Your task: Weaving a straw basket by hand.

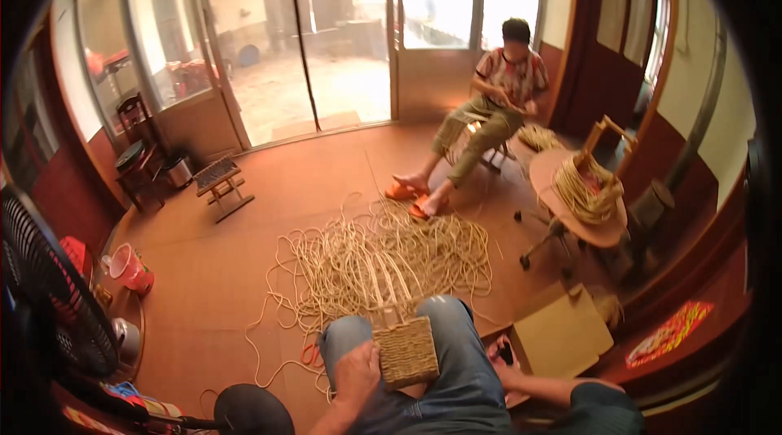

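A small, square, box-like piece woven from straw-coloured cord (406, 351) rests between my thighs. My left hand (358, 374) is closed on its left edge. Loose cords (391, 272) run from its far side into a wide, tangled heap on the floor in front of my knees. Beside my right thigh, away from the weave, my right hand (507, 371) has its fingers curled about a small dark object that I cannot make out. Red-handled scissors (310, 354) seem to lie on the floor by my left knee.
Another person (497, 101) sits on a stool ahead to the right, handling cord. Near them a round stand (570, 203) bears coiled cord (588, 191). An open cardboard box (562, 333) is at my right. A fan (57, 280) and a red bucket (132, 270) stand left.
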Tool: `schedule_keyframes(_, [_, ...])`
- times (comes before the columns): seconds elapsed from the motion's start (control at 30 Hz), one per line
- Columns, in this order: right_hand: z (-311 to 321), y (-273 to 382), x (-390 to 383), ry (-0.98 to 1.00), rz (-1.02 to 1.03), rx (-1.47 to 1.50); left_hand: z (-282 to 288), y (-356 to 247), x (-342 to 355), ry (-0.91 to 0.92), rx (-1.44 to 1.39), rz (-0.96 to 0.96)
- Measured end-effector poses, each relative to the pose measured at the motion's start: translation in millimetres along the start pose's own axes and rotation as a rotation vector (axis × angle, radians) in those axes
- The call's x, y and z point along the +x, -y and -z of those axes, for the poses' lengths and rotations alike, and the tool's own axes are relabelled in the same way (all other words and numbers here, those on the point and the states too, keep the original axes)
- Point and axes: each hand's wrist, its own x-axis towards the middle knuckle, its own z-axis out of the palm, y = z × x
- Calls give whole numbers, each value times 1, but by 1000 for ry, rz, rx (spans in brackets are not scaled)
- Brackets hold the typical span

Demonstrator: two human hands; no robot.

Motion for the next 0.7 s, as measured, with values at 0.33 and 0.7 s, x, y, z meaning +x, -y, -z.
schedule_keyframes(0.33, [105, -17, 32, -95, 161, -442, -7, 0, -1, 15, -65, -8])
schedule_keyframes(0.7, [128, -32, 14, 22, 83, -438, -3, 0, 1, 17, -139, 28])
